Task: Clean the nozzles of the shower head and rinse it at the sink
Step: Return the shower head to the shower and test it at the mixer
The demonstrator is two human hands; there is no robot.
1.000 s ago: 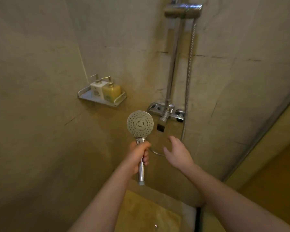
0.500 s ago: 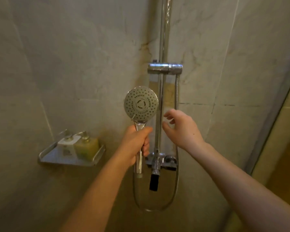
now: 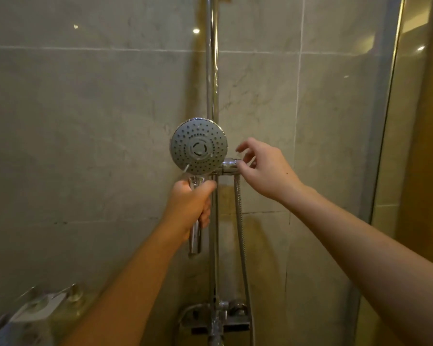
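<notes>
Gripping chrome handle of round grey-faced shower head (image 3: 199, 146) upright in left hand (image 3: 191, 208); right hand (image 3: 265, 171) loosely spread, fingertips touching chrome rail bracket (image 3: 230, 167), grasping nothing.

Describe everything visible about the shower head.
The shower head is a round handheld unit with a grey face dotted with rings of small nozzles around a central circular insert, rimmed in chrome. Its shiny chrome handle runs down through the left hand, whose fingers wrap around it; the handle's lower end shows below the fist. It is held upright, face toward the camera, in front of the chrome riser rail, beside the slider bracket.
</notes>
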